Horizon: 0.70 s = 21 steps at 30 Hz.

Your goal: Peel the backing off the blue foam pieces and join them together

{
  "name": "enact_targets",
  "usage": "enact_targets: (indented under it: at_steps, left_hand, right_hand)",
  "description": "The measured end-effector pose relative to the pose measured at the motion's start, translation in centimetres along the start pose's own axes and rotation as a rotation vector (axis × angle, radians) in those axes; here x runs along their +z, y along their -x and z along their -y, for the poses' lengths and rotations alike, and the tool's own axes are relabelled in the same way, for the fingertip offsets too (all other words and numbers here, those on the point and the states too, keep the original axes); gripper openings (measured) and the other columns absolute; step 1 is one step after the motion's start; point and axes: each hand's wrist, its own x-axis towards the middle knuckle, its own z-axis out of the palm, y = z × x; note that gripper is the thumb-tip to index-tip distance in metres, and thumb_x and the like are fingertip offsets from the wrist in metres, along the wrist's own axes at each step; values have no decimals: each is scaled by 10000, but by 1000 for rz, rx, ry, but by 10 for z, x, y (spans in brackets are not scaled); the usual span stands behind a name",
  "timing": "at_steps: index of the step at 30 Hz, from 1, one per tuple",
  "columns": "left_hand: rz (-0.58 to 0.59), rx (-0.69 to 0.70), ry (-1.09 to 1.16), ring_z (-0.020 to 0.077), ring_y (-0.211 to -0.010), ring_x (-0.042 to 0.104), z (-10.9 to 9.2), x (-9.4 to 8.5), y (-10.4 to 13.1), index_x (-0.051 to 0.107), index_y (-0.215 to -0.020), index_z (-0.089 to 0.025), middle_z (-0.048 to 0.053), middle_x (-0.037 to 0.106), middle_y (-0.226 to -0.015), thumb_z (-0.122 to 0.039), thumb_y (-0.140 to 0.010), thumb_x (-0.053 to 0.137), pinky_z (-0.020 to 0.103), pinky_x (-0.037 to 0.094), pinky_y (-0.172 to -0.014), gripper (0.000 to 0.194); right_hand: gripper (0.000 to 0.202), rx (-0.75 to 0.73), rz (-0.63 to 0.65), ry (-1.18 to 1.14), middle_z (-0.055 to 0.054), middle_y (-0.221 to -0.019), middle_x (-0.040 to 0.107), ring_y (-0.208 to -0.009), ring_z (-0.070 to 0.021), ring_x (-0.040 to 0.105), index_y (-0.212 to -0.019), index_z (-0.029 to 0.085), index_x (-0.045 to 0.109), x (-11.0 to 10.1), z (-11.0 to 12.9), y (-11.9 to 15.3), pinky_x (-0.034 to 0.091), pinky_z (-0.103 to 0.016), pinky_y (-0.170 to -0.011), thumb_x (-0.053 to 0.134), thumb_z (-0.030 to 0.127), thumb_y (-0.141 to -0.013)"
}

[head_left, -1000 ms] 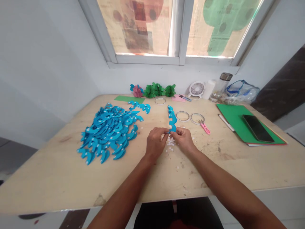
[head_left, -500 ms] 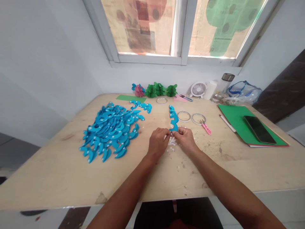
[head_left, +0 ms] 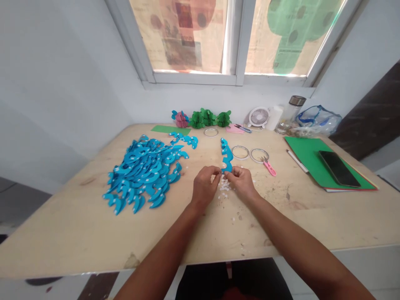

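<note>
A wavy strip of bright blue paper (head_left: 227, 155), made up of linked curved pieces, is laid out on a pale wooden table (head_left: 93, 233), straight ahead of the person and pointing away toward the window. Small white squares are dotted along it. Its near end is reached by both bare hands. By the right hand (head_left: 242, 180), that end is pinched between thumb and forefinger, with the other fingers curled in. The left hand (head_left: 203, 185) is held just opposite, its fingers bent and its thumb and forefinger brought close together at the strip's tip; whether anything is gripped there is too small to be made out. Tiny white scraps (head_left: 224, 189) are scattered just below the fingertips. To the left, a large heap of similar blue pieces (head_left: 146, 166) is spread; to the right, pink-handled snips (head_left: 269, 168) are seen.
</note>
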Motion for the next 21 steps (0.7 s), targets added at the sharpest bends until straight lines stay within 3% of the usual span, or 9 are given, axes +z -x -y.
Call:
enact_targets:
  at_steps: [9,14,17,21]
  left_hand:
    - [150,-3,-79,174,-790,563,0,-5,-2,531,-784,-198,34,606,-788,-202,-829,403,285,427,-703,136]
    - [276,20,-136,177,-743,556,1,-6,-3,542,-715,-205,24,610,-725,-204,-793,451,284,415,-668,120]
    - [269,-35,-169,190,-741,559,1,-7,-5,531,-612,-203,29,610,-668,-248,-757,512,288,414,-662,152]
    - [253,-132,-127,161,-691,566,0,-11,-8,573,-662,-201,12,638,-705,-159,-703,503,261,406,-629,92]
  right_hand:
    - [287,13,-7,-11,31,-463,468,-420,-73,343,-593,141,591,1,1,1,245,-210,-411,609,419,-663]
    - [275,47,-43,-65,14,-508,522,-438,-77,391,-538,147,544,-2,5,0,288,-213,-433,630,382,-652]
    - [243,53,-42,-82,21,-501,513,-430,-74,385,-555,145,556,-1,7,0,282,-214,-434,627,354,-656]
    - [246,84,-33,-91,23,-491,511,-414,-71,369,-560,143,564,0,9,1,260,-215,-420,632,363,-645]
